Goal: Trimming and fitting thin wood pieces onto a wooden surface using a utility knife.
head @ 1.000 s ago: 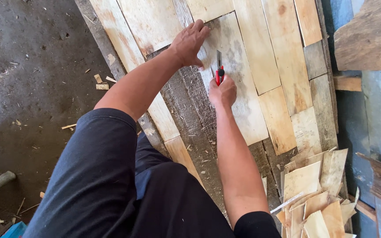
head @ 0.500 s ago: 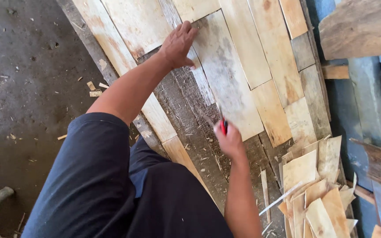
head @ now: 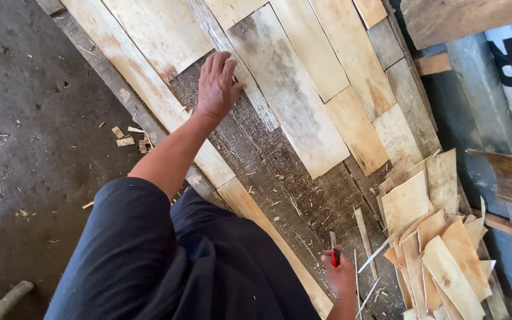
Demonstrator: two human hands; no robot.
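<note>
My left hand [head: 217, 86] rests flat, fingers spread, on the dark bare board beside a narrow grey veneer strip [head: 238, 65]. Its fingertips touch that strip's edge. A wide pale veneer sheet [head: 294, 95] lies just right of it, among other sheets laid side by side. My right hand [head: 340, 277] is low, close to my body, closed around a red-handled cutter [head: 334, 252] whose blade points up, away from me. It hovers over the dark board, left of a pile of veneer offcuts [head: 437, 243].
A long pale plank [head: 143, 89] runs along the left edge of the work surface. Dirt floor [head: 37, 118] with wood chips lies to the left. Thin slivers [head: 364, 240] lie near my right hand. Rough timber [head: 463, 21] and a dark post stand at right.
My right hand has pulled the cutter back down along the sheet toward my body. My left hand slid from the wide sheet to the dark board beside the narrow strip.
</note>
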